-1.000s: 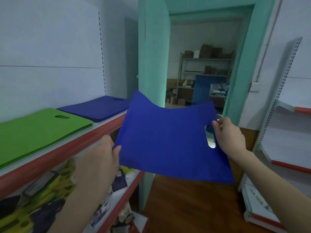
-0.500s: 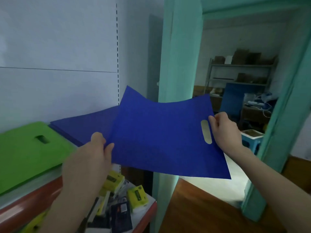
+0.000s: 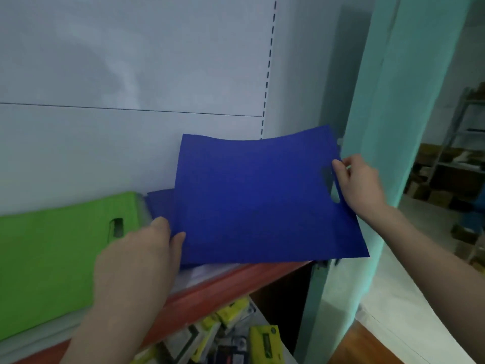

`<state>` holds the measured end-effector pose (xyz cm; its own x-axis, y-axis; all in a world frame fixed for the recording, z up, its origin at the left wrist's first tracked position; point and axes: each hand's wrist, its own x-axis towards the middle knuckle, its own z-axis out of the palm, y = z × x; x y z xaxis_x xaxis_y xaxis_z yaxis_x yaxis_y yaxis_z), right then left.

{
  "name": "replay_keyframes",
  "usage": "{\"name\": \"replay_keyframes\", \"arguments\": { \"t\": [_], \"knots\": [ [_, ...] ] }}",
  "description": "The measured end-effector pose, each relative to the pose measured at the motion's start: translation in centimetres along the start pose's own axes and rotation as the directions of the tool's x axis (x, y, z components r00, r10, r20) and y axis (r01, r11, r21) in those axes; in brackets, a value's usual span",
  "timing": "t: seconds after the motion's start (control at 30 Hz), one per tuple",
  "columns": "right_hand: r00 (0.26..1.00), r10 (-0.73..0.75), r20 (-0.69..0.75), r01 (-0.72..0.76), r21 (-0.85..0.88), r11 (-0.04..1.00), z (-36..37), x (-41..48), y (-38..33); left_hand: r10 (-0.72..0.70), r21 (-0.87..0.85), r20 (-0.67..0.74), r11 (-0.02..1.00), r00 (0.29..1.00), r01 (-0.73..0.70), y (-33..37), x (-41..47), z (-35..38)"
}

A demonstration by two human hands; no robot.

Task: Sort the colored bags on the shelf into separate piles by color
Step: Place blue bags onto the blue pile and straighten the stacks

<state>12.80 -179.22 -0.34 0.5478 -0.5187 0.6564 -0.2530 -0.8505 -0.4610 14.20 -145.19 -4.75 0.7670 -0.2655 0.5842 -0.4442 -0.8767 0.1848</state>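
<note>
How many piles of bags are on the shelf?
2: a green pile on the left, and a blue pile beside it, mostly hidden under the held blue bag.

A blue bag [image 3: 257,200] — flat, slightly bowed — hangs over the blue pile [image 3: 160,203], beside the green pile [image 3: 52,258].

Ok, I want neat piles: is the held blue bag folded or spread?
Spread: the blue bag sags unfolded between left hand and right hand.

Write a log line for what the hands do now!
left hand, right hand: hold blue bag | position: over blue pile | green pile: beside it
</note>
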Motion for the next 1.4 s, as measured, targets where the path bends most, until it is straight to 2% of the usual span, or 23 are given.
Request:
{"name": "replay_keyframes", "arguments": {
  "t": [0.13, 0.27, 0.37, 0.47, 0.57, 0.83, 1.17, 1.4],
  "knots": [
    [0.993, -0.107, 0.052, 0.104, 0.057, 0.993, 2.9, 4.1, -0.9, -0.165, 0.221, -0.035, 0.961, 0.986, 0.168, 1.6, 0.7, -0.1],
    [0.972, -0.187, 0.145, 0.180, 0.059, 0.982, 5.1, 6.5, -1.7, -0.244, 0.366, 0.013, 0.903, 0.970, 0.223, 2.9, 0.8, 0.7],
    [0.942, -0.249, 0.226, 0.242, 0.058, 0.969, 6.9, 7.3, -1.4, -0.336, 0.390, 0.066, 0.875, 0.940, 0.285, 3.6, 0.9, 1.7],
    [0.903, -0.257, 0.345, 0.254, 0.057, 0.966, 9.2, 7.8, -0.6, -0.394, 0.431, 0.058, 0.839, 0.917, 0.332, 4.4, 0.9, 2.3],
    [0.859, -0.267, 0.437, 0.261, 0.076, 0.962, 10.9, 7.8, -0.1, -0.406, 0.461, 0.032, 0.817, 0.913, 0.347, 4.9, 0.7, 2.6],
    [0.772, -0.326, 0.546, 0.354, 0.058, 0.934, 13.0, 7.0, -0.1, -0.439, 0.456, -0.025, 0.794, 0.898, 0.401, 6.1, 0.4, 2.0],
    [0.762, -0.268, 0.590, 0.425, -0.142, 0.894, 13.2, 6.6, -0.6, -0.514, 0.470, 0.032, 0.764, 0.857, 0.441, 5.4, 0.4, 2.2],
    [0.758, -0.257, 0.599, 0.418, -0.145, 0.897, 13.3, 6.5, -0.8, -0.498, 0.460, 0.027, 0.776, 0.867, 0.432, 5.0, 0.7, 2.3]
  ]
}}
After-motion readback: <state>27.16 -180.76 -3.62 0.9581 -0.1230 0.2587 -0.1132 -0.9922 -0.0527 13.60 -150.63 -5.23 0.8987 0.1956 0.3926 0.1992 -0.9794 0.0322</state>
